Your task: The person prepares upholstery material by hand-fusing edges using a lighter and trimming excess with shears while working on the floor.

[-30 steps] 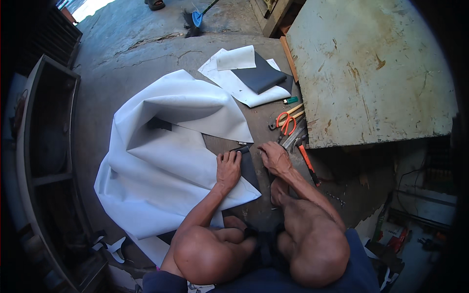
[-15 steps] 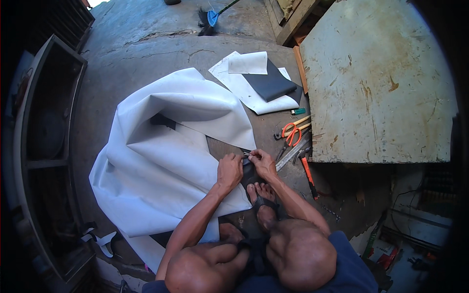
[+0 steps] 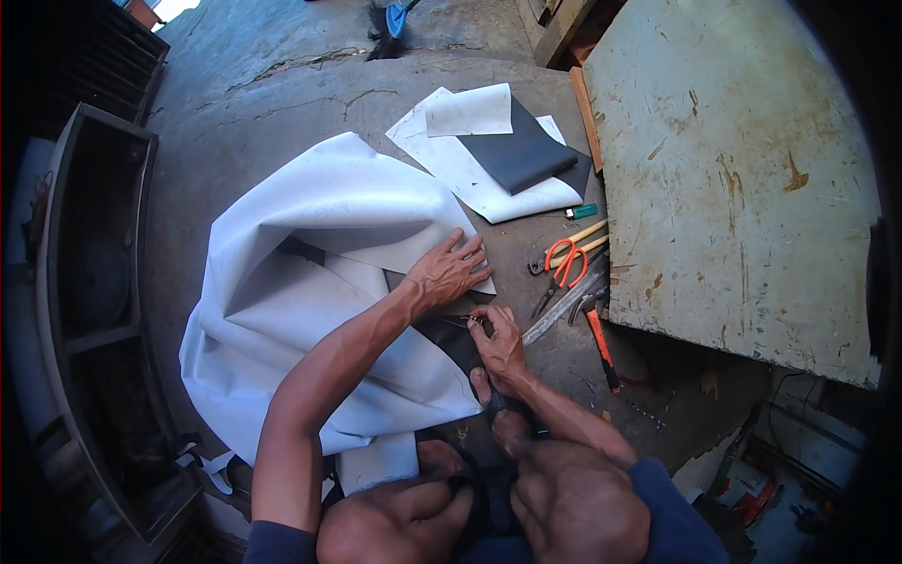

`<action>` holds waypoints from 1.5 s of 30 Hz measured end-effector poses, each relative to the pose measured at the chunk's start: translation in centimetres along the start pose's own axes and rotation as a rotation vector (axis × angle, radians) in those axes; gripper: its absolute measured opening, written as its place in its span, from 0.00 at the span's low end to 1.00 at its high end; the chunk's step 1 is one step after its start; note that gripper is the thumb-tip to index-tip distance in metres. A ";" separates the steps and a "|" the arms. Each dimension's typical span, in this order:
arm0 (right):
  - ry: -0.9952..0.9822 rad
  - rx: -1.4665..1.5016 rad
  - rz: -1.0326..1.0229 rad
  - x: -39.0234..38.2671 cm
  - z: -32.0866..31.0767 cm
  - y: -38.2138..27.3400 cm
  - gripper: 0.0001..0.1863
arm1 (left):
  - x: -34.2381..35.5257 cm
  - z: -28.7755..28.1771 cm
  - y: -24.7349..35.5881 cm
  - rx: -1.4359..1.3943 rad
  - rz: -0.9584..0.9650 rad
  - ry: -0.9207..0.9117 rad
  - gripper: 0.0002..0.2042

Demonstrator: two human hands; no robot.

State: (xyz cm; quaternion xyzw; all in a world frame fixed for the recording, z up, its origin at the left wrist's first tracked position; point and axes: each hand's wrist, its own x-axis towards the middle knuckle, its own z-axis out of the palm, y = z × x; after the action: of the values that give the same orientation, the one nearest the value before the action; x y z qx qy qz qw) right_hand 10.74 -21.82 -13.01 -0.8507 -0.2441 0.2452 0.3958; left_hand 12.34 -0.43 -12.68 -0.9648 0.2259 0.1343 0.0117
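My left hand (image 3: 448, 271) lies flat with fingers stretched out over the edge of a large white sheet (image 3: 348, 202). The sheet has a dark underside and is heaped in big folds on the ground. Just nearer to me, my right hand (image 3: 500, 340) is closed, thumb and fingers pinching a small thin metal piece (image 3: 473, 321) whose exact kind is too small to tell. Below it, a strip of the dark side (image 3: 446, 340) shows between the folds, close to my foot.
Folded white and black sheet pieces (image 3: 517, 155) lie farther off. To the right are a green lighter (image 3: 582, 211), orange-handled scissors (image 3: 567, 262), a metal strip (image 3: 561, 310) and a hammer (image 3: 600, 343). A worn board (image 3: 733, 179) stands at right, a metal-framed cabinet (image 3: 70, 244) at left.
My left hand has moved up and forward from beside the right hand onto the sheet's far edge. My right hand has shifted slightly nearer to me, still pinching the metal piece.
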 end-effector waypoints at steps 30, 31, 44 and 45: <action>-0.029 0.501 0.314 0.9 1.5 2.3 0.13 | -4.4 1.3 2.7 -1.030 -0.507 0.033 0.16; -0.028 0.520 0.316 1.0 1.5 2.1 0.13 | -4.2 1.2 2.5 -1.123 -0.566 -0.013 0.16; -0.063 0.555 0.379 1.1 1.0 1.9 0.15 | -3.8 2.4 2.6 -1.188 -0.514 -0.008 0.20; -0.051 0.577 0.378 1.1 1.0 2.0 0.15 | -3.8 2.4 2.5 -1.214 -0.504 -0.011 0.20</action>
State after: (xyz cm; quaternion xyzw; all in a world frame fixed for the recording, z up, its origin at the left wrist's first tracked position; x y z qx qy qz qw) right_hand 11.38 -21.77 -15.44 -0.7276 -0.0128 0.3940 0.5614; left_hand 7.39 -0.85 -13.93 -0.8226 -0.1230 0.2359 -0.5025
